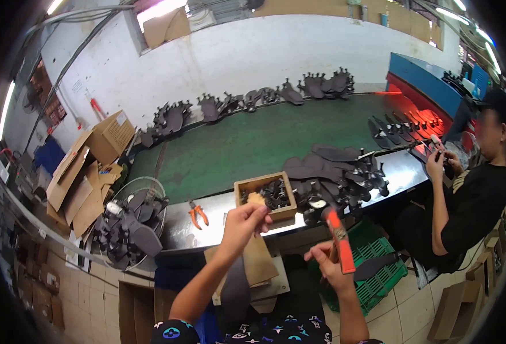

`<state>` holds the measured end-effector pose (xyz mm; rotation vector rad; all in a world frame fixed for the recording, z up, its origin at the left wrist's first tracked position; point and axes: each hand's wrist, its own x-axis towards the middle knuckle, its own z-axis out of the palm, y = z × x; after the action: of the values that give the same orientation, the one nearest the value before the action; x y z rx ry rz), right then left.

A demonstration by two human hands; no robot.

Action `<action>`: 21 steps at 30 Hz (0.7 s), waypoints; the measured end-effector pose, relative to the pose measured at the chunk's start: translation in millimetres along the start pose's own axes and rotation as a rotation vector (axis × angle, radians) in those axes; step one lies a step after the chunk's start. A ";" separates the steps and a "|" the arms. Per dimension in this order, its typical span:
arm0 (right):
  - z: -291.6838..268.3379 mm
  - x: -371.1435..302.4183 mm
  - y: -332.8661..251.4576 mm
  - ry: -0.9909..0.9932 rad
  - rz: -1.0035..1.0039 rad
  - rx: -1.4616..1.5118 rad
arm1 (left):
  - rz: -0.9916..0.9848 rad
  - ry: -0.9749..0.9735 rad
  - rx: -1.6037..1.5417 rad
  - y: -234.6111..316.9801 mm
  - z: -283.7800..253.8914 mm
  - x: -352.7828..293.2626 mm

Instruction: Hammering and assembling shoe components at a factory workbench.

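Note:
My right hand is closed around a hammer with an orange-red head, raised in front of me. My left hand has its fingers curled together just in front of a wooden box; whatever they pinch is too small to make out. Small black parts fill much of that box. Below my left hand, a dark shoe sole lies at my lap beside a brown board. Orange-handled pliers rest on the metal table edge to the left.
Dark sandal soles with straps are heaped right of the box and along the conveyor's far side. A round wire basket of soles stands left, near cardboard boxes. A green crate is at right. A co-worker sits beyond.

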<state>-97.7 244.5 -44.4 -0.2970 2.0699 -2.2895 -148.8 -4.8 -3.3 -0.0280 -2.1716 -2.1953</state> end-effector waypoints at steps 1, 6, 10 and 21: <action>9.1 7.4 -11.7 -0.010 -0.112 -0.019 | 0.000 -0.009 -0.044 19.5 3.7 -26.2; 62.1 11.2 -67.4 -0.297 -0.156 0.071 | 0.017 0.070 -0.358 59.2 5.4 -121.1; 90.1 -1.6 -80.0 -0.437 -0.075 0.017 | 0.089 0.086 -0.479 62.3 -0.4 -154.1; 113.9 4.4 -34.0 -0.373 -0.116 0.000 | 0.260 0.334 0.624 -5.5 -54.1 -125.3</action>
<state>-79.4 135.7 0.1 -0.7951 1.9071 -2.0901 -22.6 -55.6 -15.7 0.0726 -2.3757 -1.2214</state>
